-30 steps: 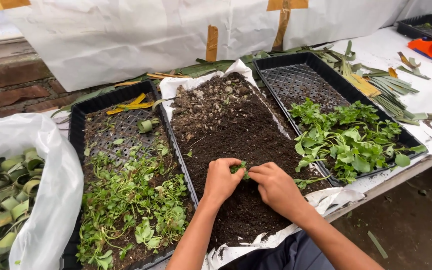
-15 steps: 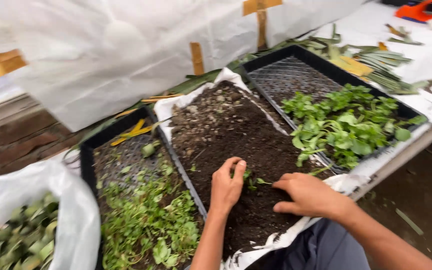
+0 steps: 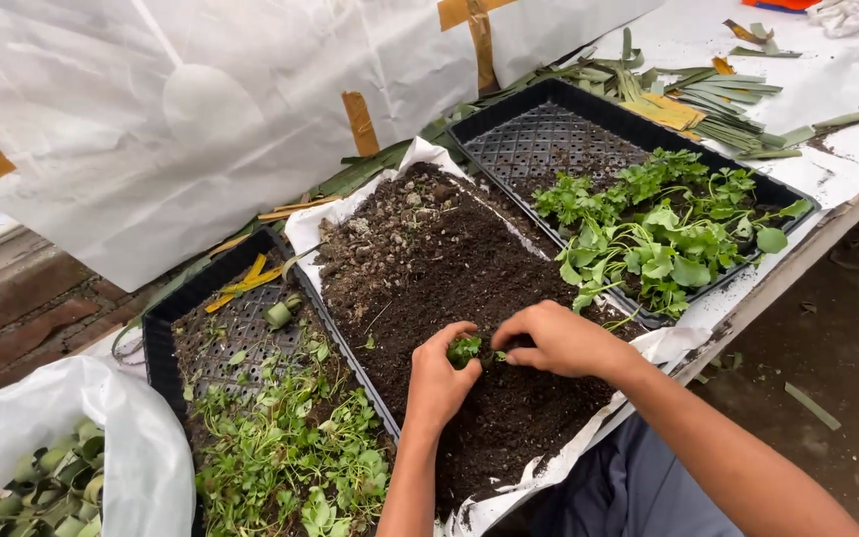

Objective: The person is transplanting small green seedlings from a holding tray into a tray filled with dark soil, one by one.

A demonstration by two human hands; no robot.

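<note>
My left hand [image 3: 437,378] curls around a small green seedling [image 3: 465,349] that stands in the dark soil [image 3: 420,259] heaped on a white sheet in the middle of the table. My right hand [image 3: 557,341] pinches at the base of the same seedling from the right, its fingertips touching the soil. Both hands meet over the near part of the soil heap.
A black mesh tray [image 3: 241,328] with small green plants lies to the left. Another black tray [image 3: 539,139] holding leafy seedlings [image 3: 663,239] sits to the right. A white bag of rolled leaf cups [image 3: 62,487] is at far left. Cut leaf strips [image 3: 728,104] lie at the back right.
My right hand has come back from the right to the seedling and now pinches it beside my left hand. The camera has tilted slightly.
</note>
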